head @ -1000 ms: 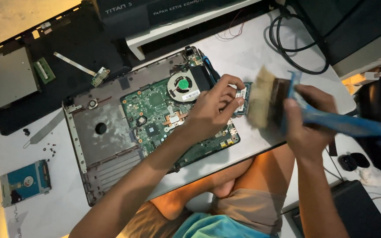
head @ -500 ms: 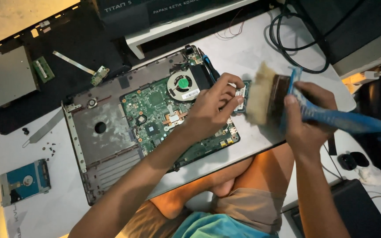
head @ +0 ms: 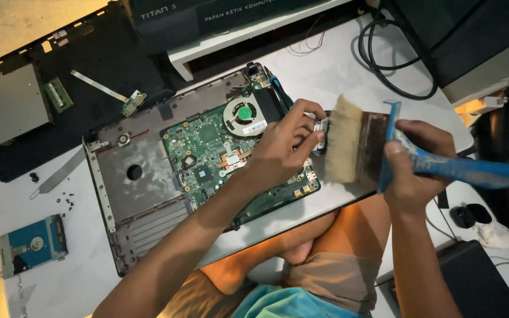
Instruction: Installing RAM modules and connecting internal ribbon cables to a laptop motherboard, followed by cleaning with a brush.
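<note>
dark box (head: 207,17) | top centre, long, white lettering || hard drive label (head: 27,242) | bottom left, blue

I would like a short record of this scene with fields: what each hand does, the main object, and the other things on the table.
left hand: rests on the right edge of the green circuit board, fingers at a small part there
right hand: grips the blue handle of a wide paintbrush, bristles pointing at the board's edge
main object: opened laptop base, dusty, with a round fan
table: white
other things: hard drive at lower left, black cable at upper right, loose screws
</note>
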